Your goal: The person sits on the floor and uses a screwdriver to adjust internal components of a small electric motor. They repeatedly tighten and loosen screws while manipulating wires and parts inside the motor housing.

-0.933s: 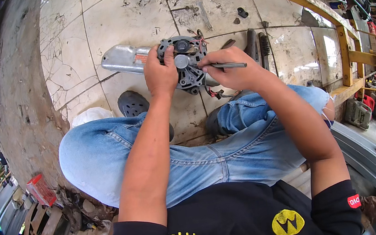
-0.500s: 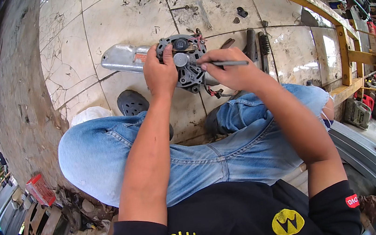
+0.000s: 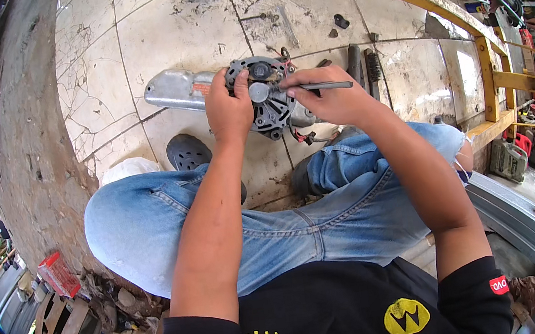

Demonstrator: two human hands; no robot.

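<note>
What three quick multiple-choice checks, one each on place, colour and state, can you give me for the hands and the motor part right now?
1. Where does the finned motor housing sit?
A. On the tiled floor ahead of the knees
B. On a bench
C. In a box

2. What colour is the frame at the right?
A. Blue
B. Yellow
C. White

3. What is the right hand doing?
A. Resting open
B. Gripping a thin metal tool
C. Holding a cloth

Answers: 1 A, tiles show around it. 2 B, its beams are yellow. 3 B, fingers close on the tool while the left hand grips the housing.
</note>
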